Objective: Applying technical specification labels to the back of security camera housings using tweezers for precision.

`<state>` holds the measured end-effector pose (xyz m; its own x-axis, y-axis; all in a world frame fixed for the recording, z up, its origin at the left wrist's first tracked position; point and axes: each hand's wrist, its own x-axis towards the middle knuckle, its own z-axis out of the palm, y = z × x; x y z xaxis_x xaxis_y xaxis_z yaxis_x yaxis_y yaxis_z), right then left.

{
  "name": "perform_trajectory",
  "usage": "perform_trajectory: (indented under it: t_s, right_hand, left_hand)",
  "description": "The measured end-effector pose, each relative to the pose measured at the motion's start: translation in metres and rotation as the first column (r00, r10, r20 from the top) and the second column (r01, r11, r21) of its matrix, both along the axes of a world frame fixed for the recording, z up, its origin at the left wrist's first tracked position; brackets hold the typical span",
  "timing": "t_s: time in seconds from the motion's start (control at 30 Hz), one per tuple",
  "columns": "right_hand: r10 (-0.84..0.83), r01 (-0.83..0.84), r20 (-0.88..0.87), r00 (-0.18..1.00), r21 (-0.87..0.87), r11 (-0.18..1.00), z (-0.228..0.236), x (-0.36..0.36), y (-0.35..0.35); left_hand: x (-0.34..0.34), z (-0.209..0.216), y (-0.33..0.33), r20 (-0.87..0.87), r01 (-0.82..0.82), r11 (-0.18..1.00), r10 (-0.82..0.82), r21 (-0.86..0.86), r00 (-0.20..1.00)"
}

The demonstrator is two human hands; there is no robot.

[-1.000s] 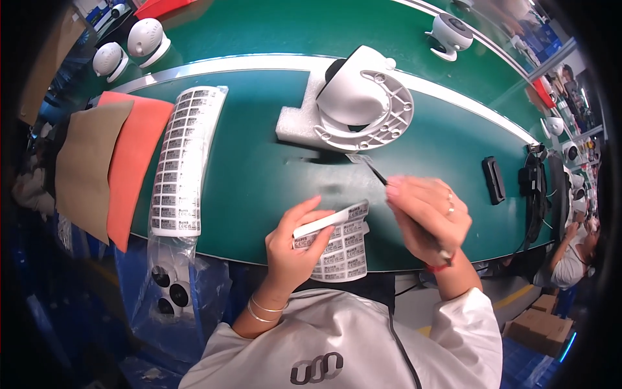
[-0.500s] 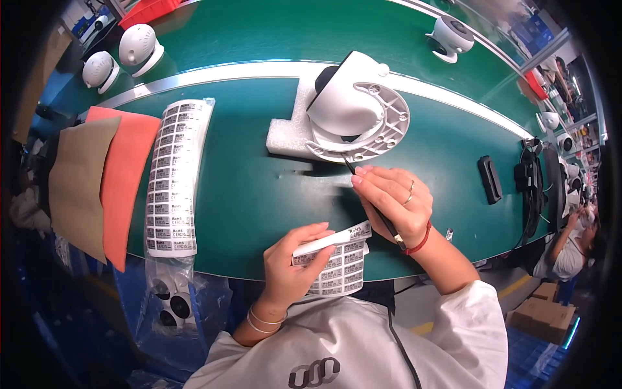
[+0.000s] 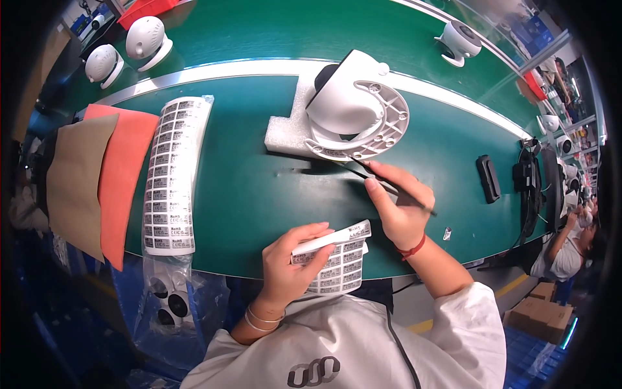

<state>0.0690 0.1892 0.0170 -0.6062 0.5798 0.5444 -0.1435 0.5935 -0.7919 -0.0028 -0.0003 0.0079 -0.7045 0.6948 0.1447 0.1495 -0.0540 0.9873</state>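
My left hand (image 3: 291, 260) pinches a sheet of printed labels (image 3: 341, 267), its upper edge curled back over the fingers. In my right hand (image 3: 405, 204) is a pair of black tweezers (image 3: 363, 170), with tips at the near rim of a white camera housing's ring-shaped base. The camera housing (image 3: 350, 107) lies tilted on a white foam block (image 3: 285, 134), its hollow underside turned up toward me. A small grey printed patch shows on the base rim left of the tips. Whether the tips hold anything is too small to tell.
Left on the green table (image 3: 240, 214) lie a long stack of label sheets (image 3: 172, 175), an orange sheet (image 3: 126, 181) and a brown sheet (image 3: 78, 181). A black oblong object (image 3: 489, 179) lies right. White cameras (image 3: 148, 40) stand on the far green belt (image 3: 259, 32).
My right hand has rolled over and shifted its hold; the tweezers now lie flatter, their legs showing apart. The cameras on the far belt have moved right. My left hand has barely moved.
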Motion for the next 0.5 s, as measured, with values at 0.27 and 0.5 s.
perform_trajectory:
  t_s: [0.27, 0.5]
  right_hand:
    - [0.086, -0.076, 0.013, 0.996, 0.602, 0.795, 0.027, -0.024, -0.001]
    - [0.092, -0.102, -0.170, 0.981, -0.048, 0.994, 0.096, -0.009, 0.030]
  left_hand:
    - [-0.001, 0.000, -0.002, -0.088, -0.074, 0.996, 0.077, 0.039, 0.993]
    - [-0.001, 0.003, -0.011, -0.145, -0.041, 0.992, 0.058, 0.117, 0.988]
